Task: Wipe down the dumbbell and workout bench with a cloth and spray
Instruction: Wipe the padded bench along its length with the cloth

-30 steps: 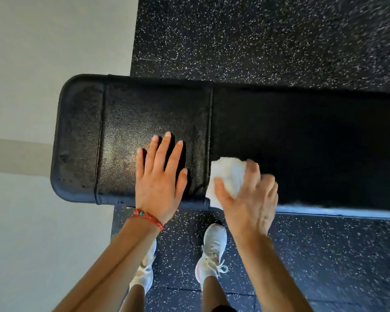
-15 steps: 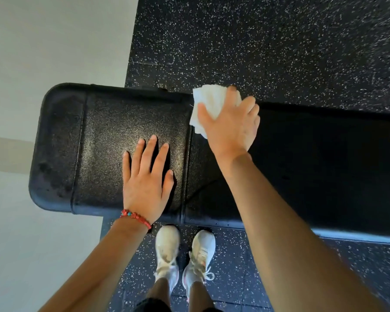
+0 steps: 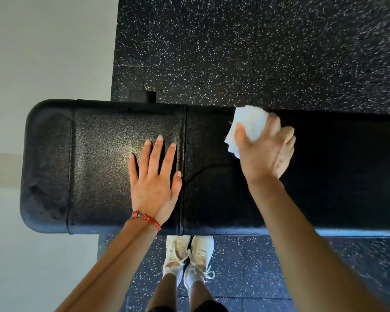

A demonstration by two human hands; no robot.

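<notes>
The right hand [image 3: 265,152] gripped the white cloth [image 3: 245,127] at the bench's [image 3: 99,154] far edge, while the left hand [image 3: 154,176] lay flat, fingers spread. Firm overlapping strokes, edge to edge, would serve best. No dumbbell or spray showed.

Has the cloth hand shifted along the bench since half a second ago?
Yes. The right hand with the white cloth has slid rightward along the bench, away from the pad seam, near the far edge.
</notes>
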